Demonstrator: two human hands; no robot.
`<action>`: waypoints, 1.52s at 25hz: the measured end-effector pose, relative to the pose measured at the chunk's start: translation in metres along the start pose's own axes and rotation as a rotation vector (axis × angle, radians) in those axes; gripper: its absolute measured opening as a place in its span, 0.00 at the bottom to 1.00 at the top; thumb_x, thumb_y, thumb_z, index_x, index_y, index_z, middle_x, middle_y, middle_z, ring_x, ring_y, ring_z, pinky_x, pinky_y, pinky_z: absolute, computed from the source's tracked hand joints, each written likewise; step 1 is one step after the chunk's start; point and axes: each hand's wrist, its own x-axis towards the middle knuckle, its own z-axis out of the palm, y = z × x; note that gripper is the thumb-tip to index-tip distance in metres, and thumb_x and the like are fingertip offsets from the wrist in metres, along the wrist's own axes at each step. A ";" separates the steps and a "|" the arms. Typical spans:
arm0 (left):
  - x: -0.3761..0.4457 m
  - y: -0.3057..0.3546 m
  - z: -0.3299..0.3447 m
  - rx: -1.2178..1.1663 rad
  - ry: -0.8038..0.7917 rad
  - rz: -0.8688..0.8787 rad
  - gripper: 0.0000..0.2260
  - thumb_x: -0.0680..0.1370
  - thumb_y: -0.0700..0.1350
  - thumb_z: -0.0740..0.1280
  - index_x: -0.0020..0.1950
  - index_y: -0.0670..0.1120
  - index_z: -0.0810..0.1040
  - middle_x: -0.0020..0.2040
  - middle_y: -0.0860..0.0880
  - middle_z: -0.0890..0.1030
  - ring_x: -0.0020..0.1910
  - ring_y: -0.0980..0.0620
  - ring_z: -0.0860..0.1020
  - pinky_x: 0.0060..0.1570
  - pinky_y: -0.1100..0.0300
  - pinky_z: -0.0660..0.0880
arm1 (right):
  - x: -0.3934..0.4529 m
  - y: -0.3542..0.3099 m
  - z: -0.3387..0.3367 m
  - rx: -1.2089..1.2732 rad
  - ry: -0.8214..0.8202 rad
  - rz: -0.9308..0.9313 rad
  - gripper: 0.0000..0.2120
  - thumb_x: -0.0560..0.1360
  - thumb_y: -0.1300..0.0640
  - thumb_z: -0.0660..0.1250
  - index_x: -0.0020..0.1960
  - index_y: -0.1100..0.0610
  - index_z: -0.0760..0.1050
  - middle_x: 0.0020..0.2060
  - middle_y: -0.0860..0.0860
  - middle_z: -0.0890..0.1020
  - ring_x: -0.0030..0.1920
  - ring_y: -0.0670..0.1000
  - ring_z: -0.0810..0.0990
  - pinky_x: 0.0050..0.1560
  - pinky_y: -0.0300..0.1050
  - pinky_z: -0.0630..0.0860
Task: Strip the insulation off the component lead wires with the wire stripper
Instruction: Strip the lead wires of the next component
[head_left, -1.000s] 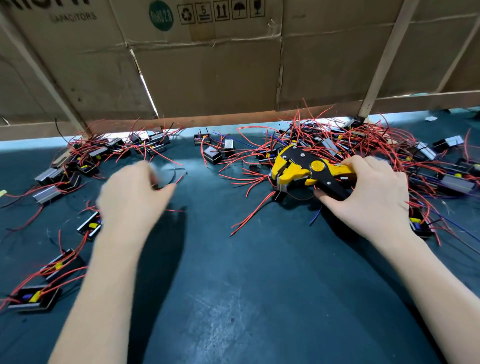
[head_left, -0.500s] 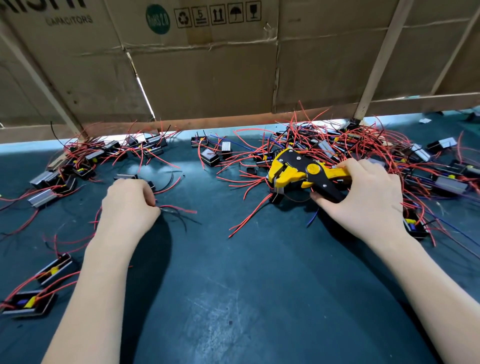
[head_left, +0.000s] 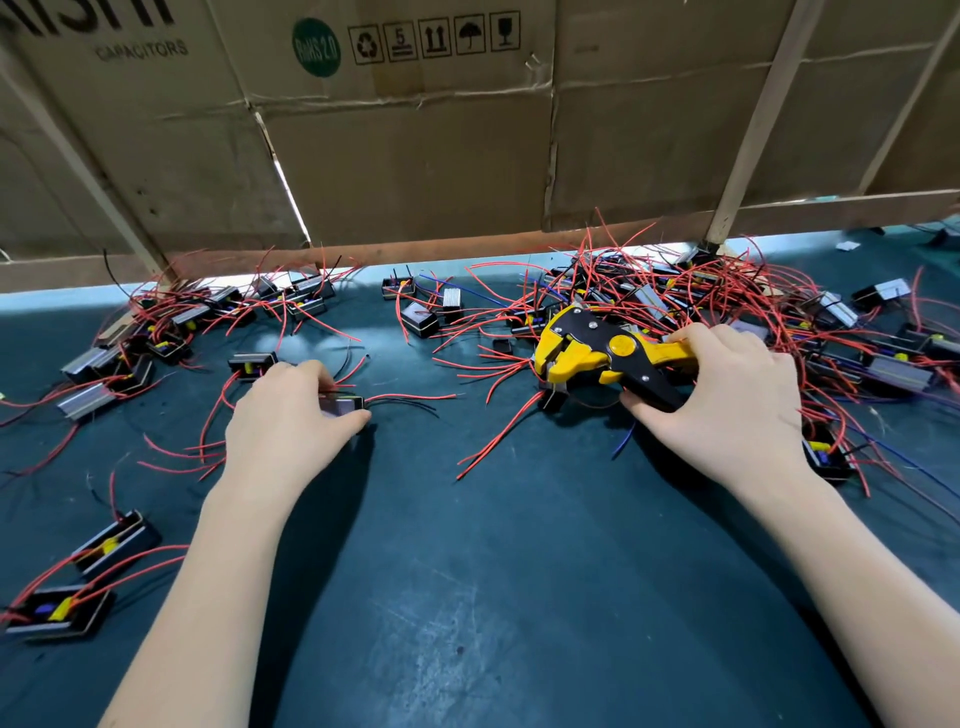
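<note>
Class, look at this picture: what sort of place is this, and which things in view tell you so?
Probably a small electronics assembly bench. Heaps of small components with red leads cover a dark mat, a wire stripper is in the right hand, and cardboard marked "capacitors" screens the back.

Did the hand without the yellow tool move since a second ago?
Yes. The left hand has come down and toward the person, away from the cardboard wall, and now grips a small component on the mat.

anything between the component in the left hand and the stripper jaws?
Mostly bare mat. The left hand holds the component, leads pointing right. Loose red wires from the right pile fan out before the wire stripper, held by the right hand.
</note>
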 end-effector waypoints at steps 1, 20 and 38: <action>0.000 0.001 0.000 -0.028 0.006 0.022 0.12 0.69 0.51 0.76 0.47 0.48 0.79 0.49 0.45 0.81 0.52 0.41 0.77 0.49 0.52 0.70 | 0.000 0.000 0.000 0.001 -0.003 -0.001 0.27 0.63 0.38 0.73 0.53 0.55 0.76 0.46 0.53 0.79 0.53 0.59 0.76 0.53 0.54 0.67; -0.037 0.061 0.013 -1.278 -0.646 0.561 0.28 0.71 0.41 0.73 0.71 0.49 0.73 0.68 0.46 0.75 0.50 0.51 0.77 0.55 0.56 0.77 | 0.000 0.001 -0.002 0.006 -0.010 -0.012 0.26 0.63 0.39 0.74 0.52 0.55 0.76 0.45 0.53 0.79 0.52 0.60 0.76 0.51 0.54 0.66; -0.027 0.050 0.026 -0.462 -0.215 0.646 0.12 0.69 0.42 0.78 0.47 0.45 0.77 0.46 0.50 0.78 0.45 0.52 0.76 0.52 0.54 0.73 | 0.000 -0.001 -0.001 -0.025 -0.017 -0.010 0.27 0.63 0.40 0.75 0.54 0.55 0.76 0.46 0.54 0.79 0.52 0.60 0.76 0.52 0.54 0.66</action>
